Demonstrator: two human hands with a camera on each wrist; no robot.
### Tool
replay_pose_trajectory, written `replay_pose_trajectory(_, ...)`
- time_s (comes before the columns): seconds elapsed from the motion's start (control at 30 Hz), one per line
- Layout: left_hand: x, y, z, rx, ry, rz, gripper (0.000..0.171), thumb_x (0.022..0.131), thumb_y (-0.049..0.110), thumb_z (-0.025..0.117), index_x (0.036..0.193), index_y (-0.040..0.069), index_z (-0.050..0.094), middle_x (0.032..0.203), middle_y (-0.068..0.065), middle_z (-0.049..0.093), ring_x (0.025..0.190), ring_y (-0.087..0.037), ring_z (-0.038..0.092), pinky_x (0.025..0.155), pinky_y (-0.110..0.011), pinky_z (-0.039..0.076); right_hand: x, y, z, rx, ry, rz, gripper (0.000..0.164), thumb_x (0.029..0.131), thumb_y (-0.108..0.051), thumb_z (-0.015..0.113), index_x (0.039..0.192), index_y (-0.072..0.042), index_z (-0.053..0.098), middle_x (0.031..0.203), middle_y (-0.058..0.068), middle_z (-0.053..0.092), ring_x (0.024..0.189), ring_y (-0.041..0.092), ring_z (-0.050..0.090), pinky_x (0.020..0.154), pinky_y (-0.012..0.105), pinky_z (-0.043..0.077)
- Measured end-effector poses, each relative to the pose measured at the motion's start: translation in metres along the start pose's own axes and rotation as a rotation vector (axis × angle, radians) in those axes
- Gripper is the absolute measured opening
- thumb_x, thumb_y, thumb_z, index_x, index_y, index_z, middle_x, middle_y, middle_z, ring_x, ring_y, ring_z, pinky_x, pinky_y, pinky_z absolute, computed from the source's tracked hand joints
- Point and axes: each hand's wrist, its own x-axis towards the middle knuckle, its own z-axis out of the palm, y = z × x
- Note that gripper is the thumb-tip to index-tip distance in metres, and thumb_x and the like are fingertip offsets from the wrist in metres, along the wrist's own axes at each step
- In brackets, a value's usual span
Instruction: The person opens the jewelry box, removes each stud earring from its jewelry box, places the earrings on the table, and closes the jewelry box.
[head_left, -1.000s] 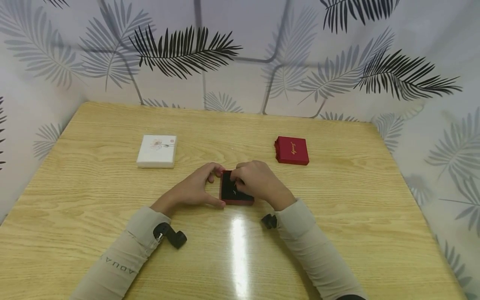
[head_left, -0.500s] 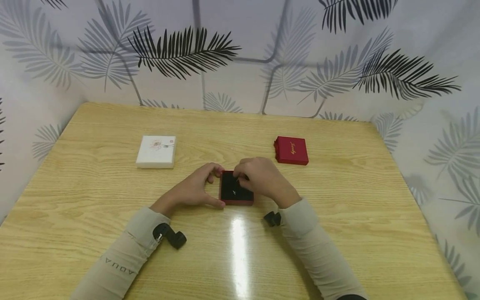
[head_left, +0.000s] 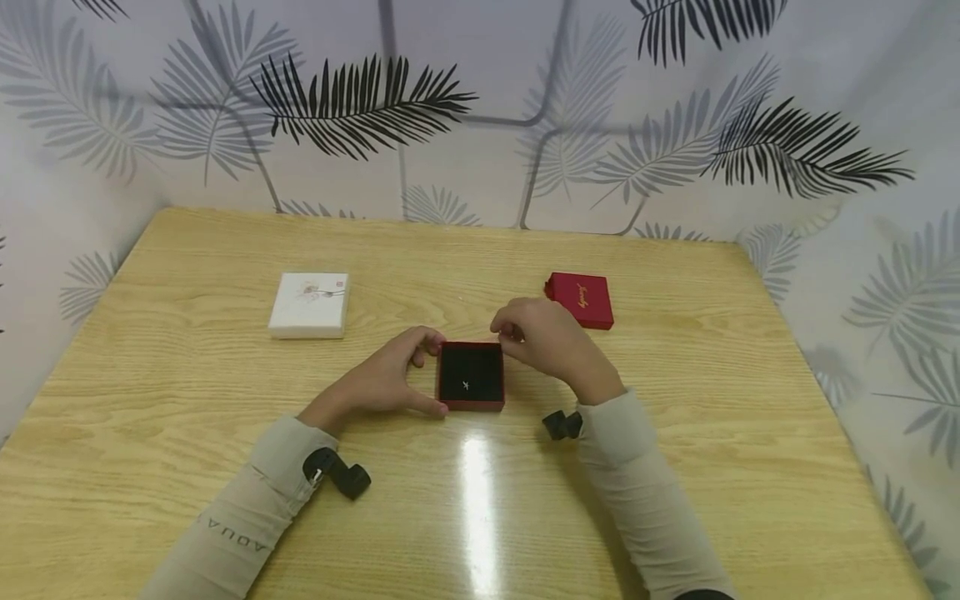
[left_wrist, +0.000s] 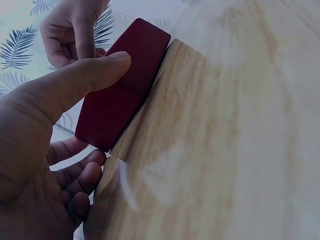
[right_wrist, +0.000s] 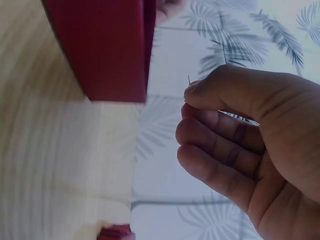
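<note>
A small red jewellery box (head_left: 471,406) with a black insert sits uncovered on the table. On the insert lies a tiny silvery earring (head_left: 465,386). My left hand (head_left: 382,379) grips the box's left side, thumb at the near corner and fingers at the far one. In the left wrist view the thumb (left_wrist: 107,70) lies along the box's red wall. Beyond the box's far right corner, my right hand (head_left: 551,337) pinches a very small thin metal piece (right_wrist: 189,80), like an earring, between thumb and forefinger. Only its slim tip shows.
A white square box (head_left: 309,305) with a flower print stands at the back left. Behind the right hand lies a red lid (head_left: 588,302) with gold lettering and a ribbon. A leaf-patterned curtain hangs behind the wooden table (head_left: 187,400).
My right hand has lifted off the black insert and moved right and away from me, taking the small earring-like piece along. The left hand still holds the box in place.
</note>
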Motion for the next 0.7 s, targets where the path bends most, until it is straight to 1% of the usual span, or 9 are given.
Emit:
replay_pose_trajectory(0.2, -0.001, 0.000, 0.000, 0.003, -0.004, 0.010, 0.087, 0.068, 0.034, 0.093, 0.138, 0.014, 0.045, 0.131, -0.006, 0.052, 0.108, -0.022, 0.046, 0.098, -0.039, 0.040, -0.006, 0.010, -0.015, 0.032, 0.022, 0.063, 0.014, 0.088, -0.004, 0.067, 0.100, -0.002, 0.075, 0.092, 0.010, 0.075, 0.080, 0.021, 0.067, 0.078, 0.036, 0.057)
replay_pose_trajectory(0.3, -0.001, -0.001, 0.000, 0.003, -0.002, 0.012, 0.088, 0.068, 0.034, 0.093, 0.138, 0.014, 0.045, 0.131, -0.006, 0.053, 0.108, -0.022, 0.046, 0.098, -0.039, 0.040, -0.009, 0.015, -0.020, 0.040, 0.035, 0.076, 0.014, 0.088, -0.003, 0.066, 0.099, -0.001, 0.075, 0.092, 0.010, 0.076, 0.080, 0.022, 0.068, 0.079, 0.037, 0.058)
replay_pose_trajectory(0.53, -0.001, -0.001, 0.000, 0.001, -0.001, 0.017, 0.088, 0.067, 0.033, 0.093, 0.138, 0.014, 0.045, 0.131, -0.006, 0.053, 0.107, -0.022, 0.046, 0.097, -0.039, 0.040, -0.014, 0.025, -0.025, 0.070, 0.038, 0.098, 0.014, 0.089, -0.002, 0.066, 0.100, 0.001, 0.074, 0.095, 0.013, 0.075, 0.083, 0.024, 0.070, 0.080, 0.039, 0.058)
replay_pose_trajectory(0.7, -0.001, -0.001, 0.000, 0.001, -0.002, 0.016, 0.088, 0.067, 0.034, 0.093, 0.138, 0.014, 0.045, 0.130, -0.005, 0.053, 0.107, -0.022, 0.046, 0.097, -0.039, 0.040, -0.019, 0.034, -0.029, 0.082, 0.046, 0.151, 0.014, 0.089, -0.003, 0.068, 0.100, 0.001, 0.074, 0.097, 0.014, 0.075, 0.085, 0.025, 0.071, 0.081, 0.040, 0.058)
